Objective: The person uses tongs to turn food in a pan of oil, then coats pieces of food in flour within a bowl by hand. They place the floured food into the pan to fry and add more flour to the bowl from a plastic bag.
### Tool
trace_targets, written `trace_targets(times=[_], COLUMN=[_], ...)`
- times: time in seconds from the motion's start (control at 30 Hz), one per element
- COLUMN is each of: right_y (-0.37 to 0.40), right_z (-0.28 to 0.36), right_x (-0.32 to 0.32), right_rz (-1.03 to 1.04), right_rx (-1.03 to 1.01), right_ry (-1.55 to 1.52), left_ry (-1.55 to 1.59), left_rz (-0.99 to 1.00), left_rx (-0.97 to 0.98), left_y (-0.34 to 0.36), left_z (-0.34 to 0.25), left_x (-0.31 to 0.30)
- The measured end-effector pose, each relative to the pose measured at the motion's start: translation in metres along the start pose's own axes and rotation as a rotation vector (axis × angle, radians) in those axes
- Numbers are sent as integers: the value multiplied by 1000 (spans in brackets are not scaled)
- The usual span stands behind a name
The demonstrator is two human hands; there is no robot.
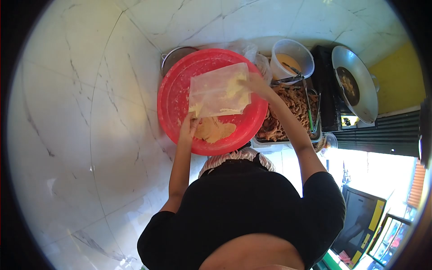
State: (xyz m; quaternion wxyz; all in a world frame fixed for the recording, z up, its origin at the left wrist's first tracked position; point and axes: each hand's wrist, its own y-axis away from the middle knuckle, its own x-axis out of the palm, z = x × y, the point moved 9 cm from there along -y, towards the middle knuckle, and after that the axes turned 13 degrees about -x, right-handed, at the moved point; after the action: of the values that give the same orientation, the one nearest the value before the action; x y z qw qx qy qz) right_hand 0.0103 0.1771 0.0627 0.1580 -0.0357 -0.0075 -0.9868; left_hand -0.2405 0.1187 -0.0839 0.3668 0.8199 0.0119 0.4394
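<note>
Plastic bag (215, 92) hangs over the red basin (168, 105), its lower corner pinched by the left hand (189, 125); the right hand (254, 84) touches it, grip unclear.

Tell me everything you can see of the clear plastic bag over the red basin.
The plastic bag looks thin, cloudy-clear and roughly rectangular, with yellowish powder showing mostly along its right side and lower edge. It is slightly tilted above the red basin. The left hand pinches its lower-left corner; the right hand is at its right side, whether inside or out isn't clear.
</note>
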Motion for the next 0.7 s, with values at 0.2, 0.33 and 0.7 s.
trace_targets(times=[0.2,0.33,0.7], right_y=[-5,-12,29], right_z=[44,95,312], right_x=[-34,-62,-197], right_rz=[-65,-46,-190], right_rx=[-169,-186,-227], right_ry=[288,608,1006], left_ry=[-214,-254,-847], left_rz=[104,-8,56], left_rx=[-200,-286,-65], left_y=[-18,-13,-30], left_z=[45,70,101], left_x=[18,50,148])
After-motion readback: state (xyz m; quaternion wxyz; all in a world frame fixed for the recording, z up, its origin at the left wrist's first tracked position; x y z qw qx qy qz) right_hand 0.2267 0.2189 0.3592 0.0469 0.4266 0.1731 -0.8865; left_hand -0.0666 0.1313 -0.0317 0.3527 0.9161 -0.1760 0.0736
